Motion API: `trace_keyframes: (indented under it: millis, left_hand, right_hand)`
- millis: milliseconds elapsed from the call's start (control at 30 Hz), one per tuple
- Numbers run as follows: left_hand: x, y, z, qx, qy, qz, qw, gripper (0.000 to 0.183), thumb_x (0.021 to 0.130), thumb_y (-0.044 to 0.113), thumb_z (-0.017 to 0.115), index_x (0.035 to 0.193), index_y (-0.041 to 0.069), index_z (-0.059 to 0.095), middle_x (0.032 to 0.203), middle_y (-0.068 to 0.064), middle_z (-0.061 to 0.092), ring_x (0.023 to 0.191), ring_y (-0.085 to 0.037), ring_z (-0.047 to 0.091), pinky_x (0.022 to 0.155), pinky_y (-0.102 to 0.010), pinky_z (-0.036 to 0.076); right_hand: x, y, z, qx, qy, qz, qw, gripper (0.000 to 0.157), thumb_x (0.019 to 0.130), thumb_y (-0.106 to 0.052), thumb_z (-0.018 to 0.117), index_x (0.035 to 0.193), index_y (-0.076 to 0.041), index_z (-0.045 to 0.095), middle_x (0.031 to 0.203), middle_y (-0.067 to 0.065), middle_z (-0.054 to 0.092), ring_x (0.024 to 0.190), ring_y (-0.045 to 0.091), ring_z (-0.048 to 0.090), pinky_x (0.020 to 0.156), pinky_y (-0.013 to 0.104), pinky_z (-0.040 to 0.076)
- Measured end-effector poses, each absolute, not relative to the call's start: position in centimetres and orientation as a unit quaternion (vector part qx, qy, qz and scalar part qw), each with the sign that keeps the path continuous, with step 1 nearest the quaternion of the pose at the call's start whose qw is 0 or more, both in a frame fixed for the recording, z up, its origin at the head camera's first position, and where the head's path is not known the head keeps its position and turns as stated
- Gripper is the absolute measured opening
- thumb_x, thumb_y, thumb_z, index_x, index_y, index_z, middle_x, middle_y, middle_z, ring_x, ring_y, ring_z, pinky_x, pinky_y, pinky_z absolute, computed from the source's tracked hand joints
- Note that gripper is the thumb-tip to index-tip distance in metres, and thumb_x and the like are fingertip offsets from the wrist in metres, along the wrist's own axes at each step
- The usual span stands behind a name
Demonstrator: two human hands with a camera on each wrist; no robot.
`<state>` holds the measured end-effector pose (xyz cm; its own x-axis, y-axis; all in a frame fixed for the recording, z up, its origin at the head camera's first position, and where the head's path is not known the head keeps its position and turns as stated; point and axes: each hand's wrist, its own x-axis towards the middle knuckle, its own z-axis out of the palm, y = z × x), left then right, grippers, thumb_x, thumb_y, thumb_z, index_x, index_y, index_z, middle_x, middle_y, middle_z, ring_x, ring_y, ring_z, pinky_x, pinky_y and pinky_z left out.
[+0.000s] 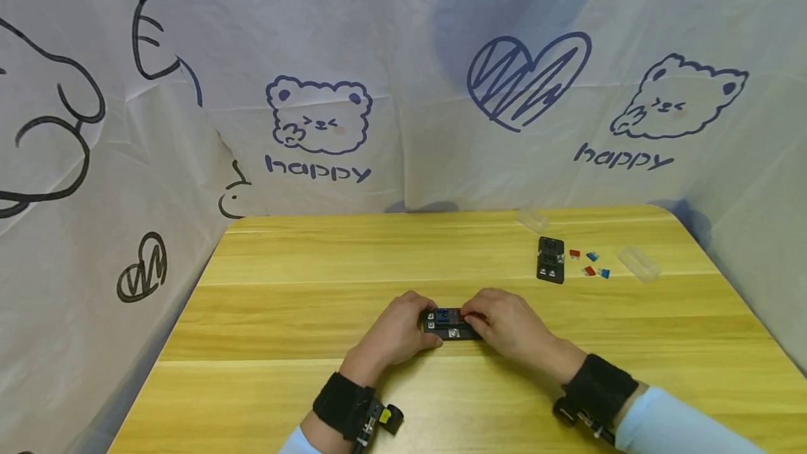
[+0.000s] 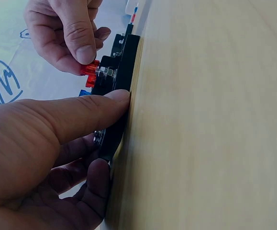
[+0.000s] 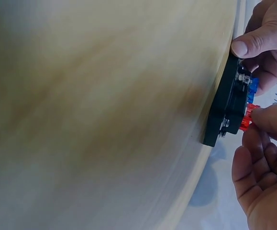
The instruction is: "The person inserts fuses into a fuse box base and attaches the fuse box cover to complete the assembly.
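A black fuse block (image 1: 441, 334) lies on the wooden table in front of me. My left hand (image 1: 398, 328) grips its left end, with the thumb (image 2: 97, 108) along the near side and other fingers at the far side. In the block's left part sits blue fuse plastic (image 3: 253, 87). At the right part, my right hand (image 1: 513, 321) pinches a red blade fuse (image 2: 91, 79) between thumb and fingertip, right at the top of the block. Metal screw terminals (image 1: 453, 333) show along the near edge. My right fingers cover the block's right end in the head view.
Farther back on the right lies a second black fuse block (image 1: 551, 268). Beside it are loose red fuses (image 1: 589, 270) and blue fuses (image 1: 604, 273). One clear cover (image 1: 639, 263) lies right of these, another clear cover (image 1: 532, 218) near the table's back edge. White cloth walls surround the table.
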<state>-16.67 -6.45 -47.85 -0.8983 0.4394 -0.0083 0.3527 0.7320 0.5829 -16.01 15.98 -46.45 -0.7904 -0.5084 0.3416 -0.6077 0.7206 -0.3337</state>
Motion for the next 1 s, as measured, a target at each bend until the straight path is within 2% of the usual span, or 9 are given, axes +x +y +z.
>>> trace_keyframes:
  millis: [433, 733, 1000]
  left_hand:
    - [-16.59, -6.49, -47.71, 0.213, 0.927, 0.300, 0.076, 0.052, 0.077, 0.034, 0.080, 0.120, 0.011, 0.062, 0.119, -0.005, 0.058, 0.105, -0.019, 0.054, 0.092, -0.038, 0.047]
    - [-16.49, -6.52, -47.52, 0.215, 0.927, 0.299, 0.074, 0.050, 0.078, 0.033, 0.080, 0.120, 0.011, 0.062, 0.118, -0.005, 0.058, 0.105, -0.019, 0.054, 0.092, -0.038, 0.047]
    - [-16.55, -6.59, -47.57, 0.213, 0.927, 0.299, 0.080, 0.052, 0.078, 0.034, 0.080, 0.121, 0.012, 0.062, 0.119, -0.004, 0.058, 0.105, -0.019, 0.054, 0.091, -0.037, 0.047]
  right_hand:
    - [-15.97, 15.99, -46.44, 0.298, -0.921, 0.226, 0.109, 0.007, 0.087, -0.020, 0.071, 0.093, -0.019, 0.074, 0.089, -0.008, 0.068, 0.081, 0.006, 0.060, 0.072, 0.032, 0.054]
    - [-16.02, 15.91, -46.56, 0.310, -0.919, 0.216, 0.115, 0.005, 0.086, -0.017, 0.072, 0.091, -0.017, 0.073, 0.091, -0.005, 0.069, 0.084, 0.009, 0.061, 0.074, 0.034, 0.054]
    - [-16.04, 15.81, -46.53, 0.295, -0.925, 0.218, 0.095, 0.004, 0.088, -0.018, 0.070, 0.091, -0.019, 0.071, 0.090, -0.007, 0.067, 0.084, 0.008, 0.060, 0.076, 0.034, 0.054]
